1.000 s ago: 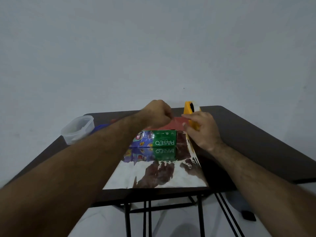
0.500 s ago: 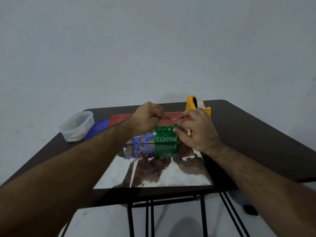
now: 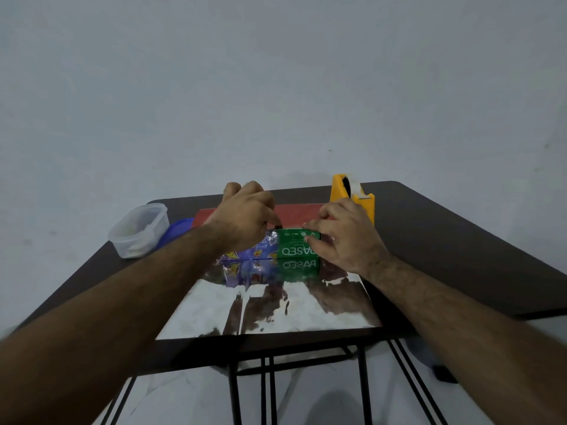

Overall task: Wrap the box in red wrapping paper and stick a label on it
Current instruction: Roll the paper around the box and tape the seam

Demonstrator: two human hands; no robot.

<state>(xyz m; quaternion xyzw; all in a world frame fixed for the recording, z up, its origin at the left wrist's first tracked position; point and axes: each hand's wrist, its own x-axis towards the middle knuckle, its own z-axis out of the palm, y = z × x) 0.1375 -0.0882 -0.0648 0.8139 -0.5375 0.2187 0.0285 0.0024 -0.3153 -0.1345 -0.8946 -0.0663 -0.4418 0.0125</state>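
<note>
The box (image 3: 296,250), green with PASEO print and a purple patterned half, lies on the wrapping paper (image 3: 276,308), whose shiny silver inner side faces up and mirrors the box. The paper's far part shows its red side (image 3: 294,212) and reaches over the box's top rear edge. My left hand (image 3: 245,217) is curled, pinching the red edge above the purple half. My right hand (image 3: 346,237) pinches the same edge over the green half, thumb on the box top. No label is visible.
A yellow tape dispenser (image 3: 352,194) stands just behind my right hand. A clear plastic container (image 3: 139,230) and a blue lid (image 3: 176,231) sit at the left edge of the dark table (image 3: 460,256). A white wall rises right behind it.
Both hands have drawn the red paper edge toward me onto the box's top. My right hand has slid from beside the dispenser onto the green end of the box.
</note>
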